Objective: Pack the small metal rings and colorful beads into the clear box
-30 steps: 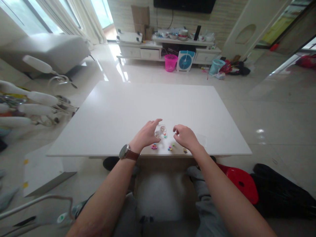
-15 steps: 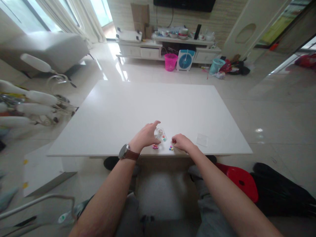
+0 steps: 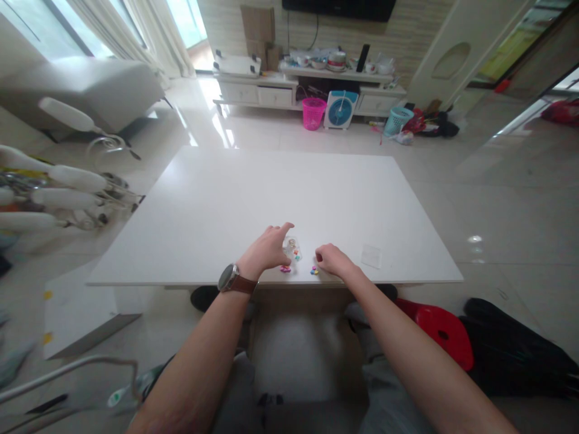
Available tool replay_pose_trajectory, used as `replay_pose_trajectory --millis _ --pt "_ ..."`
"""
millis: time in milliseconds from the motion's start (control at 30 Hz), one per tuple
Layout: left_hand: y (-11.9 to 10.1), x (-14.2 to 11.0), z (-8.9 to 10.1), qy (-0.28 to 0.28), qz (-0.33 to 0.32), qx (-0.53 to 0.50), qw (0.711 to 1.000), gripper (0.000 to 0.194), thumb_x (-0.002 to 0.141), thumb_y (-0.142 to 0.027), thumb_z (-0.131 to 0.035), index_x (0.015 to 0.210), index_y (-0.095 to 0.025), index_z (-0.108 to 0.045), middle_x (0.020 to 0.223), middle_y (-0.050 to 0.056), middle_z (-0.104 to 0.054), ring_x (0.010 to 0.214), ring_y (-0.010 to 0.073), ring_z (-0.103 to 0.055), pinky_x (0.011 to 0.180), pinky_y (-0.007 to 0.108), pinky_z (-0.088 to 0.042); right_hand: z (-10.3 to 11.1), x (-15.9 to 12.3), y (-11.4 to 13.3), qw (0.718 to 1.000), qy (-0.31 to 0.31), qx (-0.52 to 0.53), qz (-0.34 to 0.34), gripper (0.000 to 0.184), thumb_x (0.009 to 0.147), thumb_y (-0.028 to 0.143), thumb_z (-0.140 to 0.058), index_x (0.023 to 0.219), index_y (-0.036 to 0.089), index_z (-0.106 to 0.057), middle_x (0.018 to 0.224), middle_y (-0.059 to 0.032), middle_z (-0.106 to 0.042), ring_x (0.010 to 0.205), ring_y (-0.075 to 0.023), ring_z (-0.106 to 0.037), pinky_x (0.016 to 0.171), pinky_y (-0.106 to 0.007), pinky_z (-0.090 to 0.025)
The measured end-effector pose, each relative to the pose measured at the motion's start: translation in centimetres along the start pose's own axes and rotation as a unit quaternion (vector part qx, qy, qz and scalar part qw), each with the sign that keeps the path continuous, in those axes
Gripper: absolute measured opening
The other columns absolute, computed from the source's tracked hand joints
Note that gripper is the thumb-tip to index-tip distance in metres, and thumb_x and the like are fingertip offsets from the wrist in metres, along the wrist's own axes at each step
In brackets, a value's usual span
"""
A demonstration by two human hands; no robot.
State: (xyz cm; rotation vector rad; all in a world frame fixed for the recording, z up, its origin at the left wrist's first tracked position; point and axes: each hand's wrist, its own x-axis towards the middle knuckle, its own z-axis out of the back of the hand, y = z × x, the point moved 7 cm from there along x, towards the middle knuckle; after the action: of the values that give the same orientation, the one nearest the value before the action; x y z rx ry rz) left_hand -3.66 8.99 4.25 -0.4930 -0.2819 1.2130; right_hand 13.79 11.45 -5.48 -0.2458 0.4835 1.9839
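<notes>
A small clear container (image 3: 292,248) with coloured bits inside sits near the front edge of the white table (image 3: 280,193). My left hand (image 3: 266,249), with a brown-strapped watch on its wrist, rests against the container's left side, index finger stretched out over it. My right hand (image 3: 332,260) lies just right of it, fingers curled in a pinch on the table beside small coloured pieces (image 3: 313,270). What the pinch holds is too small to see. Another pink piece (image 3: 284,269) lies in front of the left hand.
A clear flat lid or sheet (image 3: 371,255) lies right of my hands. A red stool (image 3: 436,328) and a black bag (image 3: 520,352) stand at the right on the floor. White-handled items (image 3: 67,181) crowd the left. A pink basket (image 3: 313,113) stands by the far cabinet.
My right hand has come down from beside the container to the table near the loose coloured pieces and closed into a pinch. The left hand has stayed at the container.
</notes>
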Motion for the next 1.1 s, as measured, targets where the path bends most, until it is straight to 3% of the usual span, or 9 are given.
replay_pose_trajectory --millis 200,333,400,467,567,700,1100 --pt "-0.1 0.2 -0.2 0.019 0.014 -0.024 0.999 0.084 0.064 -0.021 -0.074 0.142 -0.018 -0.043 0.112 0.013 -0.066 0.109 0.0319 -0.062 0.094 0.044 -0.052 0.6 0.0 -0.2 1.0 -0.003 0.007 -0.016 0.021 0.08 0.008 -0.06 0.087 0.014 -0.08 0.09 -0.0149 -0.077 0.085 -0.0209 -0.07 0.075 -0.026 -0.048" --pt "-0.1 0.2 -0.5 0.033 0.02 -0.03 0.999 0.086 0.065 -0.023 -0.074 0.144 -0.016 -0.042 0.113 0.015 -0.067 0.109 0.0324 -0.063 0.092 0.042 -0.052 3.1 -0.5 -0.2 0.998 -0.05 0.034 -0.006 0.021 0.084 0.009 -0.059 0.089 0.015 -0.079 0.093 -0.0117 -0.077 0.087 -0.0186 -0.069 0.08 -0.026 -0.048" --pt "-0.2 0.2 -0.6 0.036 0.014 -0.03 0.999 0.087 0.065 -0.023 -0.073 0.145 -0.016 -0.041 0.114 0.015 -0.067 0.11 0.0323 -0.063 0.092 0.041 -0.052 5.4 -1.2 0.5 0.986 -0.129 0.1 0.031 0.017 0.086 0.012 -0.061 0.087 0.015 -0.078 0.089 -0.0084 -0.076 0.082 -0.0166 -0.068 0.08 -0.026 -0.048" --pt "-0.3 0.2 -0.7 0.036 0.004 -0.03 0.999 0.087 0.065 -0.024 -0.073 0.145 -0.016 -0.041 0.115 0.015 -0.066 0.112 0.0324 -0.062 0.093 0.041 -0.052 7.4 -2.2 1.8 0.955 -0.204 0.186 0.105 0.012 0.085 0.012 -0.064 0.084 0.016 -0.075 0.087 -0.0054 -0.074 0.08 -0.0146 -0.066 0.078 -0.026 -0.048" --pt "-0.5 0.4 -1.0 0.03 -0.016 -0.037 0.999 0.087 0.065 -0.024 -0.072 0.145 -0.016 -0.041 0.118 0.015 -0.064 0.114 0.032 -0.061 0.093 0.041 -0.051 8.8 -3.6 4.0 0.91 -0.249 0.249 0.22 0.011 0.082 0.009 -0.07 0.079 0.018 -0.073 0.093 -0.0033 -0.071 0.088 -0.0149 -0.064 0.082 -0.028 -0.048" --pt "-0.8 0.6 -1.4 0.022 -0.042 -0.049 0.998 0.084 0.064 -0.02 -0.07 0.143 -0.019 -0.042 0.117 0.012 -0.063 0.112 0.0303 -0.059 0.092 0.04 -0.051 8.0 -3.8 5.8 0.916 -0.236 0.186 0.267 0.013 0.08 0.007 -0.073 0.074 0.018 -0.071 0.096 -0.0049 -0.068 0.096 -0.0185 -0.059 0.087 -0.032 -0.047" --pt "-1.7 0.5 -1.3 0.012 -0.071 -0.061 0.996 0.085 0.063 -0.014 -0.068 0.144 -0.02 -0.041 0.12 0.011 -0.061 0.114 0.0288 -0.056 0.095 0.041 -0.051 7.5 -3.8 6.3 0.947 -0.183 0.092 0.247 0.013 0.081 0.007 -0.072 0.072 0.016 -0.068 0.096 -0.0057 -0.065 0.098 -0.0191 -0.056 0.083 -0.03 -0.046"
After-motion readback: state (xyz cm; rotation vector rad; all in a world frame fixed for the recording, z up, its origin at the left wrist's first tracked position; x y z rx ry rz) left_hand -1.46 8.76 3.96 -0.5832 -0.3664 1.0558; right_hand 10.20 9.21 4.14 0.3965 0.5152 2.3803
